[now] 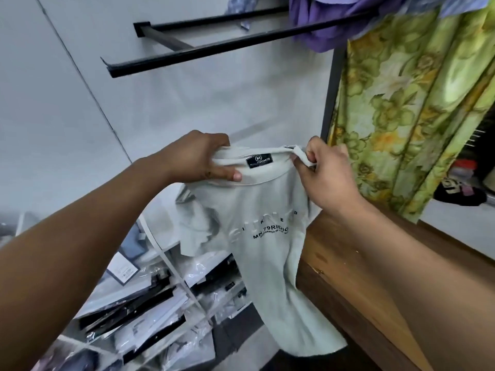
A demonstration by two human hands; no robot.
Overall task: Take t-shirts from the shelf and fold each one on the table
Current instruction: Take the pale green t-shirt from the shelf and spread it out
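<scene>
A pale grey-green t-shirt [267,250] with dark chest lettering and a black neck label hangs in the air in front of me. My left hand [198,156] grips its collar at the left, thumb lying over the fabric. My right hand [326,172] pinches the collar and shoulder at the right. The shirt's body drapes down past the left edge of a brown wooden table [375,285] at the lower right. Below and to the left, a white shelf [171,266] holds several garments packed in clear plastic bags.
Black metal wall rails [214,46] jut out overhead, with purple cloth [321,20] draped on them. A green floral curtain [417,108] hangs at the right, just behind the table. A pale grey wall [80,103] fills the left.
</scene>
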